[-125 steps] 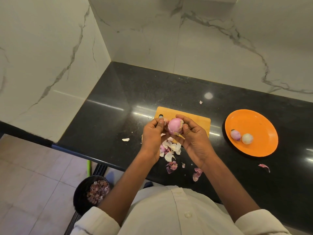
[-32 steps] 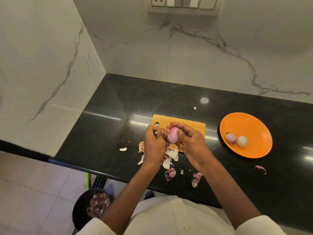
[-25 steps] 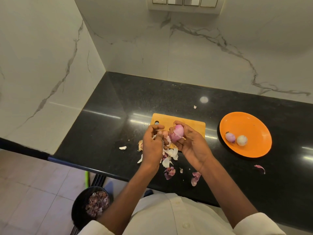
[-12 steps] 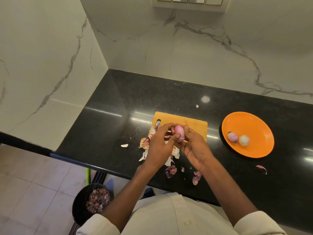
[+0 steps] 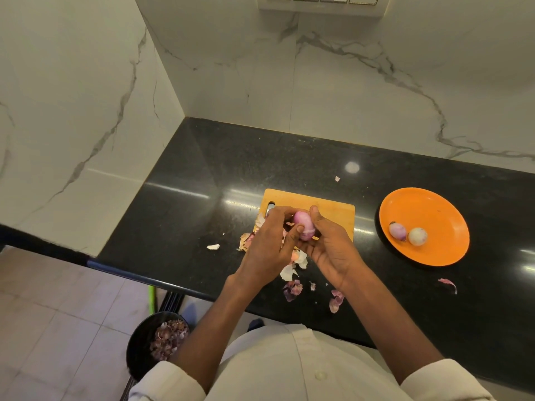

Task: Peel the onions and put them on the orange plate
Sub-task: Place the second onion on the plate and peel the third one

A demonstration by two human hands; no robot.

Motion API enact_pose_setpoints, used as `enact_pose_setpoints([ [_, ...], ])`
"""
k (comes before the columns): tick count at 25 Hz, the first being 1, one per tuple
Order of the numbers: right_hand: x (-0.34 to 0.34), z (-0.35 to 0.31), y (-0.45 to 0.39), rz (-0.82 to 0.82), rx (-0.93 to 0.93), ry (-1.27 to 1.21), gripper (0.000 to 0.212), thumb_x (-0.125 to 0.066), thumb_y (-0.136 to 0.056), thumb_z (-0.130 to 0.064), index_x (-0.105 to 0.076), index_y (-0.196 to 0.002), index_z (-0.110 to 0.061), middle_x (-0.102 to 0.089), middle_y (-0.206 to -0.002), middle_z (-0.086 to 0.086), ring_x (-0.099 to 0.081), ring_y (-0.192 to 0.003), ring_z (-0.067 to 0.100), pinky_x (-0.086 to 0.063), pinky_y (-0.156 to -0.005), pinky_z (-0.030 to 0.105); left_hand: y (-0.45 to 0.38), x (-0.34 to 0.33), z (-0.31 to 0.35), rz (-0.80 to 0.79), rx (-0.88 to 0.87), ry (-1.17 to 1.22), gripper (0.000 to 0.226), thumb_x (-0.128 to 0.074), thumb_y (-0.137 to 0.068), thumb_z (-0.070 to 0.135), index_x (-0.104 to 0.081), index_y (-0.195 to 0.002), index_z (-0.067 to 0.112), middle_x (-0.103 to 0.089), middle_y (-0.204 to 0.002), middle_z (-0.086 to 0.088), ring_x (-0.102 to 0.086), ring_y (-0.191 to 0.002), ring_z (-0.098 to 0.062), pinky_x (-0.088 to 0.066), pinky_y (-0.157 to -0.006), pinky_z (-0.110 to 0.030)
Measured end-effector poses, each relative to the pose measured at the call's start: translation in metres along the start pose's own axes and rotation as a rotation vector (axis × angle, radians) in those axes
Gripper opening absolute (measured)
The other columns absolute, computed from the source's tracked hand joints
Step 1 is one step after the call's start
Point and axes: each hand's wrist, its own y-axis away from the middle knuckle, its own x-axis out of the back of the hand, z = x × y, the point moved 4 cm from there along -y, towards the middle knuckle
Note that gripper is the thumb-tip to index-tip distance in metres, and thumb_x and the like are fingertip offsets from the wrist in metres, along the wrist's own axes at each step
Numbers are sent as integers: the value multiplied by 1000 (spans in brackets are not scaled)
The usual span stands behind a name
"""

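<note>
A small pink onion [image 5: 304, 228] is held above the front edge of the wooden cutting board [image 5: 333, 208]. My right hand [image 5: 330, 250] cups it from below and the right, fingers curled round it. My left hand [image 5: 270, 241] grips it from the left, thumb pressed on its skin. The orange plate [image 5: 434, 209] lies to the right on the black counter and carries two peeled onions, one purple-tinged [image 5: 397, 230] and one pale [image 5: 417, 236], touching each other.
Loose onion skins [image 5: 292, 286] lie under and in front of my hands, with stray pieces [image 5: 448, 284] near the plate and at the left [image 5: 213, 246]. A black bin [image 5: 157, 340] with peelings stands on the floor below the counter edge. Marble walls close the left and back.
Both hands have stayed over the board, turning the onion. My left hand shifted from picking at its left side to covering it, with the thumb on its front.
</note>
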Motion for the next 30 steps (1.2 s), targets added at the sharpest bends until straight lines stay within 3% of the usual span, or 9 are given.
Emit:
enact_pose_setpoints([
  [6, 0, 2, 2, -3, -23, -53, 29, -61, -105, -29, -74, -111, -4, -80, -105, 14, -77, -91, 20, -66, -80, 36, -3, 1, 2, -20, -49, -144, 8, -45, -110, 27, -46, -110, 19, -48, -97, 3, -47, -79, -7, -40, -65, -16],
  [10, -1, 1, 1, -30, -13, -31, 30, -61, -105, -29, -75, -109, -3, -79, -107, 15, -77, -92, 22, -66, -81, 36, -7, 2, 4, 28, 0, -176, 18, -55, -104, 32, -45, -105, 17, -53, -92, -3, -47, -73, -11, -36, -62, -19],
  [13, 1, 2, 0, -34, 6, 16, 32, -59, -105, -29, -75, -112, -3, -79, -109, 15, -77, -94, 22, -66, -79, 35, -7, 1, 5, 39, 48, -178, 29, -66, -103, 29, -39, -99, 20, -54, -87, -2, -45, -68, -5, -37, -59, -14],
  [17, 2, 5, -2, -21, 6, 42, 37, -58, -106, -31, -72, -121, 0, -78, -114, 18, -78, -99, 24, -65, -81, 36, -4, 0, 8, 13, 93, -71, 33, -59, -100, 48, -39, -99, 22, -49, -82, 7, -43, -67, -4, -39, -59, -19],
  [20, 2, 6, -2, -30, -2, 24, 36, -57, -106, -31, -73, -119, -1, -78, -114, 18, -78, -97, 24, -65, -86, 38, -4, 0, 6, 73, 122, 17, 18, -57, -103, 29, -44, -99, 18, -48, -80, 9, -44, -64, -3, -39, -56, -24],
  [22, -1, 7, -1, -60, 1, -6, 39, -56, -106, -30, -71, -125, 2, -76, -120, 20, -76, -101, 24, -65, -89, 38, -4, 2, 4, 143, 159, 77, 6, -51, -103, 9, -48, -99, 12, -51, -82, 6, -47, -67, -2, -41, -58, -27],
  [24, -5, 8, -2, -64, 21, -25, 39, -54, -107, -28, -70, -127, 1, -74, -125, 19, -73, -108, 25, -64, -91, 39, -2, 3, 6, 194, 187, 172, 9, -48, -108, 4, -52, -104, 12, -58, -92, 5, -56, -79, 0, -49, -68, -22],
  [27, -6, 4, -5, -49, 55, -12, 37, -48, -111, -26, -72, -125, -2, -75, -122, 16, -73, -105, 22, -63, -86, 36, 0, 4, 16, 228, 126, 247, 11, -53, -112, 18, -59, -119, 13, -66, -113, 0, -66, -104, -9, -56, -85, -26],
  [30, -8, 2, -6, -56, 106, 86, 35, -45, -112, -23, -72, -126, -5, -76, -123, 12, -74, -107, 22, -63, -85, 35, -2, 3, 10, 267, 105, 217, 8, -57, -109, 23, -62, -113, 18, -66, -110, -2, -66, -101, -18, -58, -85, -37],
])
